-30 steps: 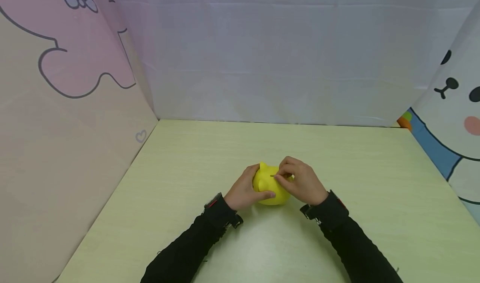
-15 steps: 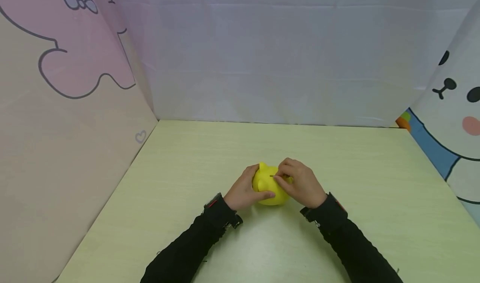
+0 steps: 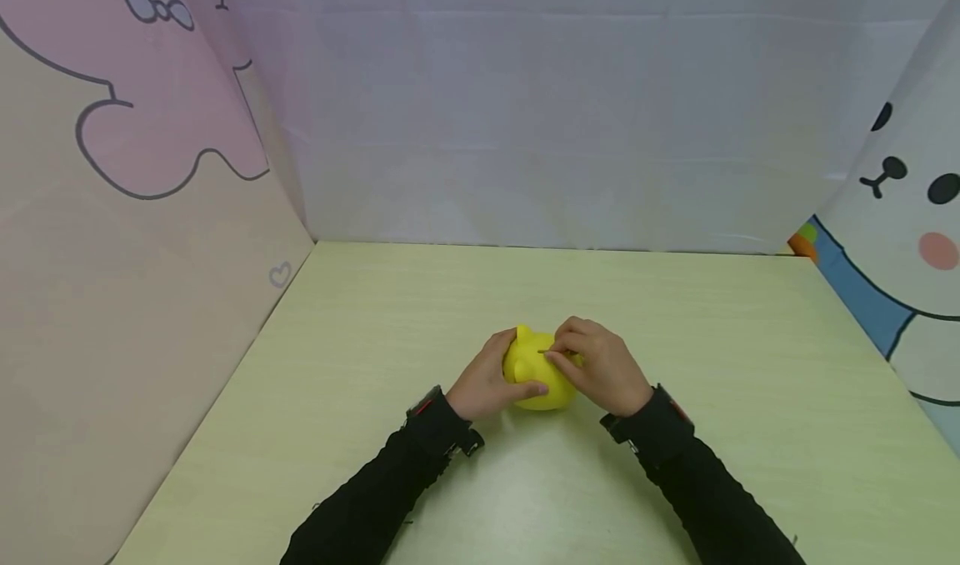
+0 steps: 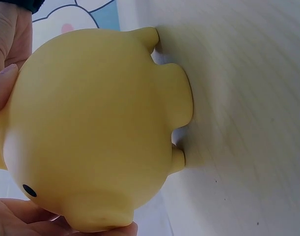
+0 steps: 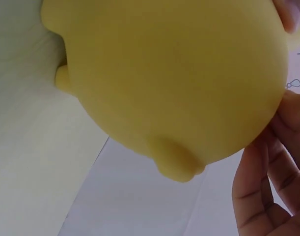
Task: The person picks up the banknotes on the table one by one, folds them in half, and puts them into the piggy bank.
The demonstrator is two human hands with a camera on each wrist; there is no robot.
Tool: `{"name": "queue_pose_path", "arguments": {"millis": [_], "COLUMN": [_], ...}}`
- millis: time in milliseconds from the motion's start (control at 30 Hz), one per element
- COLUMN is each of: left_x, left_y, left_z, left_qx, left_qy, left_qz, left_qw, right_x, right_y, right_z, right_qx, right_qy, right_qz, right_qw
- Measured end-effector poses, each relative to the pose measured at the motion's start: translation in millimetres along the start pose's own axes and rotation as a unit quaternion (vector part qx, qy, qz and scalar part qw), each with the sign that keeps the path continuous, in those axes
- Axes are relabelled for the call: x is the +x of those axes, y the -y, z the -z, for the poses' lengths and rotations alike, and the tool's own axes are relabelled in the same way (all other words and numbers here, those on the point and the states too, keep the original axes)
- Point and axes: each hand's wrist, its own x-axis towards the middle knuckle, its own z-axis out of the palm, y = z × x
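Observation:
A yellow piggy bank stands on its short feet on the table. My left hand holds it from the left, with the thumb across its near side; in the left wrist view, the fingers lie by the snout. My right hand is over the top, thumb and forefinger close together by a thin dark slot-like line. Whether a small thing sits between those fingertips is hidden. In the right wrist view, the right hand touches the bank's top behind its rounded tail.
The pale wood-grain table reaches back to a white cloth wall. A printed cloth borders the left side, and another with a white cartoon animal hangs at the right.
Both hands and the piggy bank stay nearly where they were. The whole head view has shifted slightly.

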Motion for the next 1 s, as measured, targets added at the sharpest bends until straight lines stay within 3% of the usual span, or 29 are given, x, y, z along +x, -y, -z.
{"name": "queue_pose_path", "arguments": {"millis": [267, 567, 800, 1000], "left_x": [1.0, 0.8, -0.2, -2.0], "left_y": [0.5, 1.0, -3.0, -4.0], "left_z": [0.6, 2.7, 6.8, 15.5], "left_qx": [-0.002, -0.002, 0.013, 0.039], "left_qy": [0.001, 0.008, 0.005, -0.023], "left_qz": [-0.005, -0.004, 0.015, 0.004], "left_qw": [1.0, 1.0, 0.9998, 0.999], "right_x": [1.5, 4.2, 10.7, 9.7], "right_y": [-0.5, -9.0, -13.7, -25.1], "right_z": [1.5, 4.4, 15.1, 25.8], "right_qx": [0.018, 0.083, 0.072, 0.04], "right_qy": [0.017, 0.021, -0.05, -0.116], "right_qz": [-0.022, -0.03, -0.053, -0.078], "right_qw": [0.999, 0.996, 0.995, 0.989]}}
